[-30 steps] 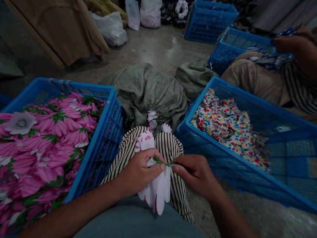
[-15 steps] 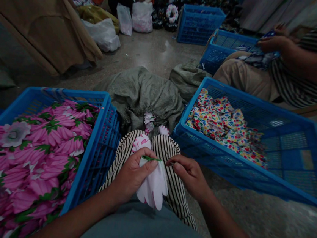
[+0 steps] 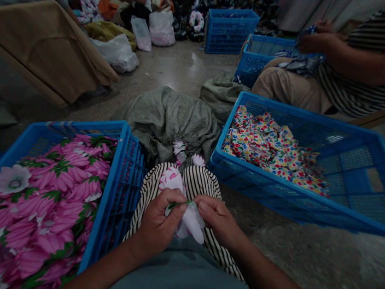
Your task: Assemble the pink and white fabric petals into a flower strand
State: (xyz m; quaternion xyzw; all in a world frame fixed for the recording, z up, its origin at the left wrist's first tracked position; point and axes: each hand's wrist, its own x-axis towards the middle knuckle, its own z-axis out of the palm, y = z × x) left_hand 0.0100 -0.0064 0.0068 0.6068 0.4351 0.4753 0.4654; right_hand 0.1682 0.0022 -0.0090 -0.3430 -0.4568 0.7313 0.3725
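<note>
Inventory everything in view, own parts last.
Held flower piece: 1, whitish with green edge, between hands
Loose flower pieces: several, pale pink, front centre
Flowers: many, pink and green, near left crate
Printed pieces: heap, multicoloured, near right crate
Crates: at least 5, blue, near, ahead, left edge
Sacking: uncounted, grey green, ahead centre
Plastic bags: 3, whitish, back left
Draped cloth: 1, brown, left
Co-workers: at least 3, varied tops, right, back, left
Striped trousers: 1 pair, dark and pale, centre
Shirt: 1, grey blue, bottom centre
Left hand: 1, bare, piece's left side
Right hand: 1, bare, piece's right edge
</note>
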